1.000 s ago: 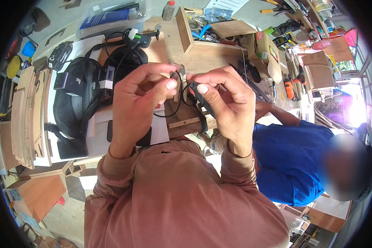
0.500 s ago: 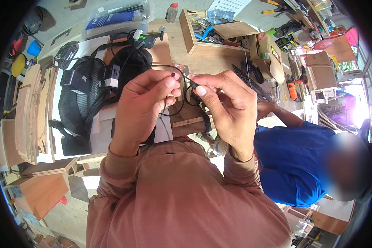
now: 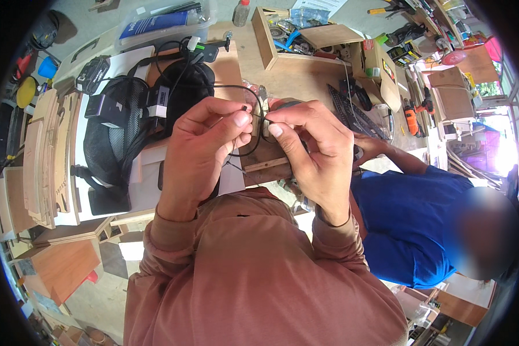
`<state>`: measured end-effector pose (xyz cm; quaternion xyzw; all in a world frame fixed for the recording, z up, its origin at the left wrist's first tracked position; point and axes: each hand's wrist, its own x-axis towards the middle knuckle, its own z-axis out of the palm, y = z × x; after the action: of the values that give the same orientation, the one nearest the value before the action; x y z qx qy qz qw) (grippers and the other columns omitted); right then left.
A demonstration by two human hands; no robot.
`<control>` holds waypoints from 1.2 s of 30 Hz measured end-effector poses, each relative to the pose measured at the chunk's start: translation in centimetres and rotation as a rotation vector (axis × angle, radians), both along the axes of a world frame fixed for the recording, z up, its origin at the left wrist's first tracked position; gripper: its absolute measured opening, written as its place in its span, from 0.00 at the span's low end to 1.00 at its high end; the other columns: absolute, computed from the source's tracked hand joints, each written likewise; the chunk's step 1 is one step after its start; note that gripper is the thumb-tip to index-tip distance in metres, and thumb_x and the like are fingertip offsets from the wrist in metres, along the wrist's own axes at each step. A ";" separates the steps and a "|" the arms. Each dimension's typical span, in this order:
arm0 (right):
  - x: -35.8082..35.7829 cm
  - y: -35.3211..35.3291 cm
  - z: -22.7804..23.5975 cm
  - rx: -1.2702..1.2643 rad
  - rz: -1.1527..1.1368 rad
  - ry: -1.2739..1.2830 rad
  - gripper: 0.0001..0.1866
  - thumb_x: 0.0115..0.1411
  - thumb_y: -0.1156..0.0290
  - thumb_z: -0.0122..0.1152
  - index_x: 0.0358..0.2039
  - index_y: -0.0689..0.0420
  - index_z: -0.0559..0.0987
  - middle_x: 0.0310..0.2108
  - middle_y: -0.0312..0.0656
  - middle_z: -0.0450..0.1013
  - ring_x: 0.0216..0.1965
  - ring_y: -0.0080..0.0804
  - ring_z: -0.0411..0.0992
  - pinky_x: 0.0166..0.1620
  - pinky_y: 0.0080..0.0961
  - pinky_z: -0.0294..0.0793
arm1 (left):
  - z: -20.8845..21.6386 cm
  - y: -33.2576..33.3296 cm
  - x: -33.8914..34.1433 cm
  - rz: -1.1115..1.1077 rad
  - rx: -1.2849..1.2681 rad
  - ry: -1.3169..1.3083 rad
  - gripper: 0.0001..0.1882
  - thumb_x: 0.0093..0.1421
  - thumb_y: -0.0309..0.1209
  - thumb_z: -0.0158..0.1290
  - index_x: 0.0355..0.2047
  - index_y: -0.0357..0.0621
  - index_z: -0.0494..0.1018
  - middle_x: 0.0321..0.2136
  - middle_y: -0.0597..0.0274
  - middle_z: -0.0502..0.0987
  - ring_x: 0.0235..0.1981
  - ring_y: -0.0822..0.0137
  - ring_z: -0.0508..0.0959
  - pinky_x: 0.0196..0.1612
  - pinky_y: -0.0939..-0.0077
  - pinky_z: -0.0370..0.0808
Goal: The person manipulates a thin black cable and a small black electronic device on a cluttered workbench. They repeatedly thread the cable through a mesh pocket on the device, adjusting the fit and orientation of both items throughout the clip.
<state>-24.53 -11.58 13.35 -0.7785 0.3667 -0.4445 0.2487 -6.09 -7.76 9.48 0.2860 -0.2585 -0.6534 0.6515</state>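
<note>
My left hand (image 3: 207, 141) is raised over the bench, thumb and forefinger pinching a small black piece (image 3: 245, 108), perhaps a cable end or cap. Facing it, my right hand (image 3: 314, 144) pinches a small light-coloured cable connector (image 3: 266, 128). A gap separates the two fingertips. A thin black cable (image 3: 236, 87) loops between and below my hands and runs left towards a black mesh harness (image 3: 112, 130). That harness lies on the bench with dark box-shaped devices fixed to it.
A clear plastic bin (image 3: 161, 29) stands at the back left. Behind my hands is a wooden tray (image 3: 268, 55) of tools and parts, beside an open cardboard box (image 3: 378, 72). An orange drill (image 3: 410, 118) lies further right. Close on my right is a person in a blue shirt (image 3: 409, 225).
The fingers of my right hand have shifted along the cable, and the light connector now shows. The cable loop has moved and widened. My left hand keeps its pinch.
</note>
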 end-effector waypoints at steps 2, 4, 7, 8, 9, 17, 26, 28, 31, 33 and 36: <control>0.1 0.1 0.0 0.008 -0.009 0.006 0.09 0.57 0.83 0.70 0.38 0.59 0.86 0.32 0.42 0.81 0.34 0.35 0.80 0.38 0.28 0.79 | -0.1 0.0 -0.1 -0.002 0.013 -0.001 0.03 0.71 0.23 0.55 0.43 0.40 0.78 0.40 0.60 0.81 0.40 0.70 0.79 0.47 0.70 0.78; 0.1 0.0 -0.2 0.001 -0.011 0.002 0.09 0.57 0.84 0.70 0.38 0.59 0.86 0.33 0.42 0.81 0.35 0.36 0.80 0.39 0.28 0.79 | -0.1 -0.1 0.0 -0.003 -0.006 -0.024 0.03 0.71 0.23 0.55 0.42 0.41 0.78 0.41 0.61 0.81 0.41 0.70 0.80 0.48 0.70 0.79; 0.0 -0.2 -0.4 -0.007 -0.022 -0.008 0.09 0.57 0.84 0.70 0.38 0.59 0.86 0.34 0.43 0.81 0.36 0.36 0.80 0.40 0.28 0.79 | -0.1 -0.2 0.0 -0.013 -0.002 -0.055 0.03 0.71 0.23 0.55 0.42 0.41 0.78 0.41 0.61 0.82 0.42 0.70 0.81 0.48 0.69 0.80; 0.0 -0.1 -0.4 0.013 -0.034 -0.012 0.09 0.57 0.84 0.70 0.38 0.59 0.87 0.34 0.43 0.81 0.36 0.35 0.80 0.40 0.27 0.79 | -0.1 -0.2 0.1 -0.018 0.004 -0.065 0.03 0.70 0.23 0.55 0.42 0.41 0.78 0.41 0.61 0.82 0.42 0.70 0.82 0.48 0.69 0.80; 0.1 0.0 -0.3 0.033 -0.045 -0.015 0.09 0.57 0.84 0.70 0.38 0.59 0.87 0.34 0.43 0.81 0.36 0.35 0.80 0.39 0.27 0.79 | -0.1 -0.3 0.0 -0.018 0.011 -0.070 0.03 0.70 0.23 0.55 0.42 0.41 0.78 0.41 0.61 0.82 0.42 0.69 0.82 0.47 0.69 0.80; 0.5 -0.5 -0.6 -0.001 -0.058 -0.027 0.10 0.56 0.84 0.70 0.39 0.59 0.87 0.33 0.43 0.81 0.36 0.34 0.80 0.39 0.26 0.78 | 0.0 -0.9 0.2 -0.023 0.027 -0.124 0.04 0.70 0.22 0.56 0.42 0.42 0.78 0.41 0.59 0.83 0.42 0.68 0.83 0.44 0.69 0.81; 1.0 -1.4 -0.7 -0.029 -0.050 -0.032 0.11 0.56 0.85 0.70 0.39 0.59 0.87 0.34 0.42 0.81 0.36 0.34 0.81 0.40 0.26 0.79 | 0.0 -1.6 0.9 -0.038 -0.003 -0.022 0.03 0.71 0.23 0.55 0.43 0.43 0.77 0.40 0.64 0.81 0.40 0.71 0.80 0.43 0.69 0.80; 1.1 -1.9 -0.7 -0.068 -0.033 -0.015 0.12 0.55 0.85 0.70 0.39 0.59 0.87 0.35 0.43 0.81 0.37 0.34 0.81 0.40 0.26 0.79 | 0.0 -1.7 0.9 -0.027 0.034 -0.030 0.03 0.71 0.23 0.55 0.43 0.43 0.77 0.40 0.64 0.81 0.40 0.72 0.80 0.43 0.71 0.80; 1.1 -2.3 -0.8 -0.059 -0.030 -0.001 0.12 0.55 0.85 0.70 0.40 0.58 0.88 0.35 0.43 0.81 0.37 0.33 0.81 0.40 0.26 0.79 | -0.1 -2.2 0.9 -0.040 0.013 -0.027 0.03 0.71 0.23 0.55 0.43 0.44 0.77 0.40 0.65 0.81 0.39 0.73 0.80 0.42 0.73 0.79; 1.2 -2.5 -1.0 -0.025 -0.032 -0.019 0.12 0.55 0.85 0.70 0.40 0.58 0.88 0.35 0.43 0.82 0.36 0.33 0.81 0.40 0.26 0.80 | -0.3 -2.4 0.8 -0.039 0.003 -0.031 0.04 0.70 0.23 0.57 0.43 0.43 0.78 0.42 0.66 0.81 0.39 0.74 0.79 0.41 0.75 0.77; 1.3 -2.7 -1.0 0.021 -0.041 -0.047 0.11 0.56 0.84 0.70 0.40 0.58 0.88 0.35 0.44 0.82 0.35 0.34 0.81 0.39 0.26 0.80 | -0.6 -2.8 0.7 -0.021 0.010 -0.050 0.05 0.68 0.23 0.60 0.43 0.42 0.79 0.48 0.66 0.81 0.38 0.78 0.76 0.39 0.79 0.74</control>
<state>-23.21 -14.24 12.32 -0.7576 0.3812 -0.4638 0.2560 -5.38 -10.60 8.87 0.3030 -0.2745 -0.6540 0.6365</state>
